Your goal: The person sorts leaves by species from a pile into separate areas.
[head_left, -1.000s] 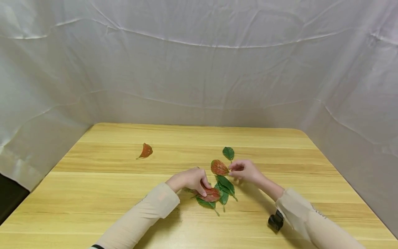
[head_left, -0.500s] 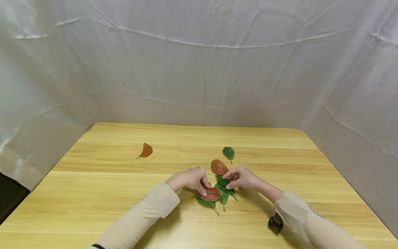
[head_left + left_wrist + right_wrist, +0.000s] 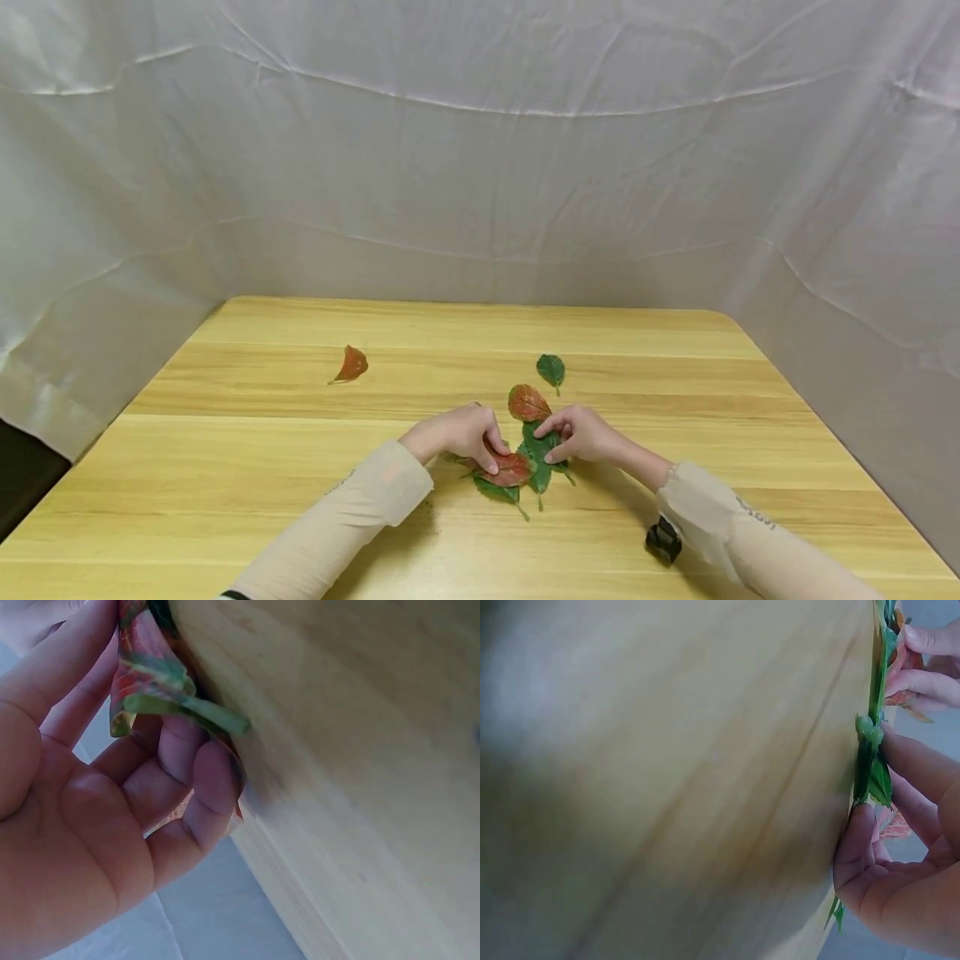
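Observation:
My left hand [image 3: 465,432] pinches a red leaf [image 3: 512,471] between thumb and fingers, low over the table. In the left wrist view, the red leaf's green stem [image 3: 184,705] sticks out past the curled fingers. A green leaf [image 3: 498,490] pokes out beneath it. To the right, my right hand [image 3: 588,435] pinches a green leaf [image 3: 534,437] that overlaps other green leaves. The right wrist view has thumb and finger at opposite edges of this green leaf [image 3: 880,784]. Just behind, a red leaf [image 3: 528,402] lies flat, its stem end near the right fingers.
Farther back lies a single green leaf [image 3: 551,369]. A curled red leaf [image 3: 352,363] rests at the back left of the wooden table [image 3: 262,500]. A small black device [image 3: 663,542] hangs at the right wrist. Pale cloth [image 3: 480,183] encloses the back and sides.
My right hand has come forward from the red leaf's stem to the green leaves and taken hold of one, shifting it slightly left. The left hand has stayed in place.

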`<action>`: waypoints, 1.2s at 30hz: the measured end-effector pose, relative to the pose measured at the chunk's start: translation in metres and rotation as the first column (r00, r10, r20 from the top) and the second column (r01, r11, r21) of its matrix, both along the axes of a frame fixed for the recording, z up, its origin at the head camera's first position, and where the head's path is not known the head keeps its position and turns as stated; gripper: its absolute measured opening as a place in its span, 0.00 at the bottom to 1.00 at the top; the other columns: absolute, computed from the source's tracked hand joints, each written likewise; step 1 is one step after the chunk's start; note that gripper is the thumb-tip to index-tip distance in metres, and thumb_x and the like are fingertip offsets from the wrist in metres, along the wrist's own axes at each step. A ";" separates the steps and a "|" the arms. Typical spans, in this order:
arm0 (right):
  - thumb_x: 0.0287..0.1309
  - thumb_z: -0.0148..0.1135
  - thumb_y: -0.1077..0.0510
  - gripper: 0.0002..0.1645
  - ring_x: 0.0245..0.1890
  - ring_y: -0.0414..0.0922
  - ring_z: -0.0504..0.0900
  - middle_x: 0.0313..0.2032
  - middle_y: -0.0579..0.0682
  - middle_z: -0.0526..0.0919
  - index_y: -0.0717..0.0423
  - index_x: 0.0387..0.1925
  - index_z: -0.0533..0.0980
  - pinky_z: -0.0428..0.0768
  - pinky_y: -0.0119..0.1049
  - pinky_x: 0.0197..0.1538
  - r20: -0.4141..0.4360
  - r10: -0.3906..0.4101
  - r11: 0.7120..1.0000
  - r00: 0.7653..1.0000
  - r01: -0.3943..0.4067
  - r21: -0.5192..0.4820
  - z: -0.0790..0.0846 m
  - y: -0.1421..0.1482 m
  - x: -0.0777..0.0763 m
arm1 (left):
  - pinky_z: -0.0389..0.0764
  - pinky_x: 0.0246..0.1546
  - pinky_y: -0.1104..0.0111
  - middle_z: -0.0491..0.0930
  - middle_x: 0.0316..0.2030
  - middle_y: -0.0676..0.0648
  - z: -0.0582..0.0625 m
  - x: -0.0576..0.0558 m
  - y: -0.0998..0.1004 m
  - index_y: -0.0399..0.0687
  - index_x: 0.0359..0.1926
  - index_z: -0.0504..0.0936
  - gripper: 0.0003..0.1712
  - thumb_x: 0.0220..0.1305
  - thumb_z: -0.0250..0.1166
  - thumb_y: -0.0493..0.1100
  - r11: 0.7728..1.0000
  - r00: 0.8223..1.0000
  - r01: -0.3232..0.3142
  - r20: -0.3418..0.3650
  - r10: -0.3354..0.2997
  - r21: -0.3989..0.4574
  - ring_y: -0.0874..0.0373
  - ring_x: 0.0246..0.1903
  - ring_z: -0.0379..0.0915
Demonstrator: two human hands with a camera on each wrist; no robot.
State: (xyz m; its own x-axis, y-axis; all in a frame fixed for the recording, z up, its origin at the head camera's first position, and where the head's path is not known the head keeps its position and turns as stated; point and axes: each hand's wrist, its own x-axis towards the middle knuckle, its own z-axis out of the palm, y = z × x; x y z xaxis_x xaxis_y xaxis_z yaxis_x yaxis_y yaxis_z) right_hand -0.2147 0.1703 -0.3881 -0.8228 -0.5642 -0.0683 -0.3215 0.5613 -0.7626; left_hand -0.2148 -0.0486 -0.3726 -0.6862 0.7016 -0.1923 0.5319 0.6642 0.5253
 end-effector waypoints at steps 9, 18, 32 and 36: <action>0.37 0.69 0.70 0.17 0.12 0.35 0.58 0.10 0.43 0.62 0.67 0.36 0.79 0.61 0.25 0.17 -0.015 0.009 1.000 1.000 -0.009 0.016 -0.002 0.000 0.000 | 0.73 0.38 0.75 0.82 0.37 0.48 -0.001 -0.002 -0.001 0.42 0.37 0.84 0.14 0.45 0.70 0.39 0.999 1.000 0.025 0.016 -0.026 0.030 0.59 0.39 0.75; 0.37 0.70 0.70 0.17 0.13 0.36 0.59 0.11 0.43 0.63 0.66 0.36 0.79 0.62 0.25 0.18 -0.022 0.009 1.000 1.000 -0.009 0.028 -0.004 0.001 0.000 | 0.73 0.33 0.77 0.82 0.34 0.45 -0.002 -0.006 -0.006 0.38 0.37 0.84 0.13 0.47 0.69 0.37 0.987 0.994 0.089 0.048 -0.096 0.134 0.62 0.33 0.76; 0.38 0.69 0.69 0.17 0.15 0.36 0.59 0.14 0.45 0.65 0.66 0.36 0.79 0.62 0.27 0.20 -0.017 0.009 1.000 1.000 -0.008 0.016 0.000 0.002 0.001 | 0.75 0.28 0.74 0.80 0.29 0.48 -0.001 -0.013 -0.010 0.36 0.32 0.83 0.05 0.52 0.65 0.33 0.951 0.997 -0.068 0.058 0.052 0.300 0.63 0.26 0.75; 0.38 0.70 0.69 0.17 0.14 0.36 0.59 0.14 0.45 0.65 0.66 0.36 0.79 0.63 0.27 0.19 -0.015 0.014 1.000 1.000 -0.014 0.011 0.000 0.002 0.001 | 0.75 0.26 0.74 0.80 0.31 0.46 0.001 -0.016 -0.010 0.35 0.32 0.82 0.05 0.53 0.64 0.33 0.943 0.996 -0.093 0.022 0.091 0.319 0.61 0.26 0.76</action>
State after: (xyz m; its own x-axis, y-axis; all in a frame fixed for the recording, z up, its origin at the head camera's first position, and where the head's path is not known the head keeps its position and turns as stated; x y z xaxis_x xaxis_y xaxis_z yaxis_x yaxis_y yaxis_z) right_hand -0.2140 0.1726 -0.3883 -0.8160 -0.5747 -0.0624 -0.3403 0.5649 -0.7517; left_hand -0.2307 -0.0586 -0.3717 -0.7501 0.6608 0.0268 0.4722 0.5067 0.7213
